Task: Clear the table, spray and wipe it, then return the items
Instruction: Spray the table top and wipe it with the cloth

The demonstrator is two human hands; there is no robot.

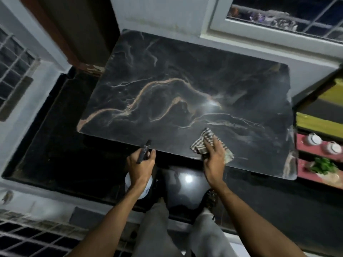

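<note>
Striped cloth (pixel 210 143) under right hand (pixel 214 160); left hand (pixel 142 167) grips one spray bottle (pixel 141 179).

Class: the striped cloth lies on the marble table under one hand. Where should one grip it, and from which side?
Grip the striped cloth at its bunched left corner, coming from above: it lies flat under the right hand, so only raised folds offer purchase.

I see only the black nozzle and a pale sliver of the spray bottle (pixel 142 154); my left hand (pixel 142 166) hides the rest. My right hand (pixel 213 160) covers the striped cloth's (pixel 203 143) middle. At 3 o'clock, the shelf (pixel 319 145) runs past the edge, its items blurred.
</note>
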